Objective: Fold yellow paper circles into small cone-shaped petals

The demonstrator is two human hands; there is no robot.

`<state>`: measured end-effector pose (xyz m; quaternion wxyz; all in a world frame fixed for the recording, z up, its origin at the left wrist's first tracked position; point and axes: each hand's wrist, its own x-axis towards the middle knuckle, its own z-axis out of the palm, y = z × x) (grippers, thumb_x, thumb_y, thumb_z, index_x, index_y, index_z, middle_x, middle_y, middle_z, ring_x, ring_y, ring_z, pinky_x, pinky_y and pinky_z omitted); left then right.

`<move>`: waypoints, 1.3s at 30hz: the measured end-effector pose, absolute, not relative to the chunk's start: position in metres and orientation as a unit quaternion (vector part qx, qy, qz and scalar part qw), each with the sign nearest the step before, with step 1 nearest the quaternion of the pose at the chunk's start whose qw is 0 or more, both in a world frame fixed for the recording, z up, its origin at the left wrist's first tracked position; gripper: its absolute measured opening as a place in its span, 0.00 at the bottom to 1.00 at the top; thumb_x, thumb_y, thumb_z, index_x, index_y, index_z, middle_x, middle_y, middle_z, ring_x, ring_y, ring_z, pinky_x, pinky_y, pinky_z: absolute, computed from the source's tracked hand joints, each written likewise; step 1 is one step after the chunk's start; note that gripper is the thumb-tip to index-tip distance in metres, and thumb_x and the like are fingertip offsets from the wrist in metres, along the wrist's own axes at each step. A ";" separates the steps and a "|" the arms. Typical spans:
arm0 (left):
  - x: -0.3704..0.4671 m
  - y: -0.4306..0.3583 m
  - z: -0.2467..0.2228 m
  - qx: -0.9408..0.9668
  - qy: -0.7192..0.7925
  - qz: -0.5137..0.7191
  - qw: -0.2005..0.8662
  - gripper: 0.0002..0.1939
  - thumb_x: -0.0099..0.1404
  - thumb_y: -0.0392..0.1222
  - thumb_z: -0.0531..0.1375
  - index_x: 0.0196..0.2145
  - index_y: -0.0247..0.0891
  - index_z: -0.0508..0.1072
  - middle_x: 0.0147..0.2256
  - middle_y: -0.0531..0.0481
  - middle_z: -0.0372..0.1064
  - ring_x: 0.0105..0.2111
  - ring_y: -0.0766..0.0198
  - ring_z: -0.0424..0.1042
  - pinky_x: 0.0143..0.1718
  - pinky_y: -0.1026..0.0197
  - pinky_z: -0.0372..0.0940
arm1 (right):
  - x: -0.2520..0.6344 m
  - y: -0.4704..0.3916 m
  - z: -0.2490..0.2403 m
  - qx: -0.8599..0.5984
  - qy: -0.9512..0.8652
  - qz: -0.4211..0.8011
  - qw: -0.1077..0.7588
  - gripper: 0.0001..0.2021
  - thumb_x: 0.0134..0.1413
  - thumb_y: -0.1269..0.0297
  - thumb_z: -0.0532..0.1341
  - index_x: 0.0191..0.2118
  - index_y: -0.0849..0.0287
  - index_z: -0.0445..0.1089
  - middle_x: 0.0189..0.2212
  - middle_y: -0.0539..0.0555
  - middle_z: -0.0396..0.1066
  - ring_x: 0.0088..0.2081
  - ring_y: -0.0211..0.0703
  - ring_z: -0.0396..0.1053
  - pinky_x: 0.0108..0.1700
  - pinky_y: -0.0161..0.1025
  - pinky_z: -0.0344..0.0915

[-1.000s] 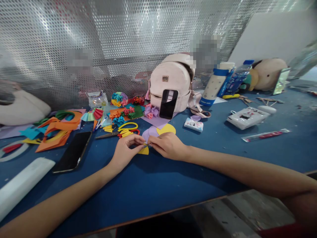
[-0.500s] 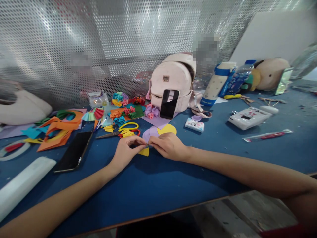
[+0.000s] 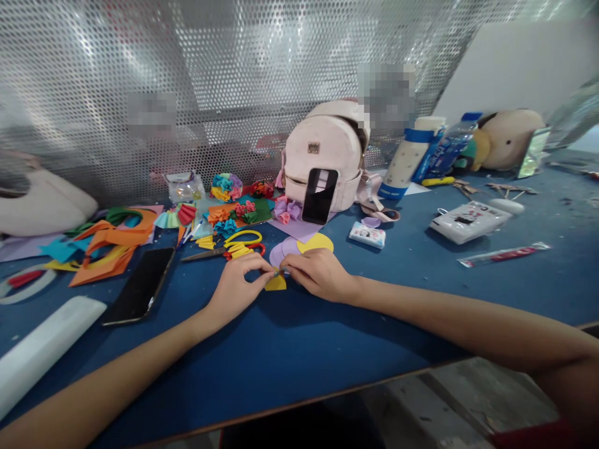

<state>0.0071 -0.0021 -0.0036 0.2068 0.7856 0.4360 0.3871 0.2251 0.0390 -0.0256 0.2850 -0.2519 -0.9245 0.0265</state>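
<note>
One newly angled yellow paper (image 3: 276,284), two hands (image 3: 236,280)

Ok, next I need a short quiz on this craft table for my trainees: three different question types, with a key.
1. Short answer: what colour is the paper piece between the fingertips of the left hand and right hand?

2. True or false: the right hand is holding the scissors.

3. Multiple choice: what does the propped-up phone lean against?
A) the plastic bottle
B) the backpack
C) the white handbag

Key:
1. Yellow.
2. False; the scissors lie on the table, just beyond the left hand.
3. B.
</note>
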 end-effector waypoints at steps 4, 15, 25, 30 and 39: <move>0.007 -0.002 -0.002 0.776 0.444 0.396 0.209 0.08 0.65 0.37 0.60 0.28 0.39 0.77 0.30 0.51 0.77 0.33 0.59 0.74 0.39 0.59 0.66 | 0.224 0.041 -0.028 -0.263 -0.915 0.081 0.296 0.12 0.71 0.66 0.51 0.38 0.59 0.70 0.22 0.49 0.70 0.24 0.38 0.63 0.30 0.34 0.49; 0.004 0.000 -0.007 0.757 0.474 0.376 0.248 0.06 0.64 0.40 0.63 0.31 0.41 0.80 0.33 0.51 0.80 0.35 0.57 0.77 0.42 0.58 0.68 | 0.224 0.043 -0.029 -0.272 -0.912 0.127 0.279 0.10 0.66 0.72 0.54 0.35 0.58 0.71 0.23 0.48 0.71 0.25 0.36 0.65 0.30 0.32 0.51; 0.003 0.002 -0.013 0.738 0.459 0.427 0.250 0.09 0.64 0.43 0.64 0.27 0.40 0.80 0.31 0.51 0.80 0.34 0.57 0.77 0.41 0.57 0.69 | 0.223 0.045 -0.034 -0.271 -0.920 0.083 0.270 0.11 0.65 0.71 0.54 0.36 0.58 0.73 0.22 0.48 0.71 0.25 0.36 0.65 0.30 0.33 0.51; 0.006 0.003 -0.010 0.752 0.455 0.406 0.250 0.05 0.62 0.41 0.67 0.28 0.41 0.80 0.30 0.51 0.80 0.32 0.58 0.76 0.39 0.58 0.67 | 0.224 0.044 -0.036 -0.244 -0.920 0.049 0.304 0.13 0.68 0.69 0.52 0.38 0.59 0.73 0.24 0.50 0.72 0.25 0.37 0.66 0.30 0.33 0.52; 0.008 0.003 0.002 0.832 0.455 0.309 0.074 0.06 0.64 0.37 0.66 0.28 0.42 0.78 0.31 0.52 0.78 0.36 0.56 0.75 0.42 0.55 0.60 | 0.224 0.043 -0.034 -0.251 -0.915 0.064 0.309 0.12 0.69 0.67 0.52 0.39 0.59 0.72 0.24 0.51 0.72 0.25 0.38 0.66 0.31 0.33 0.52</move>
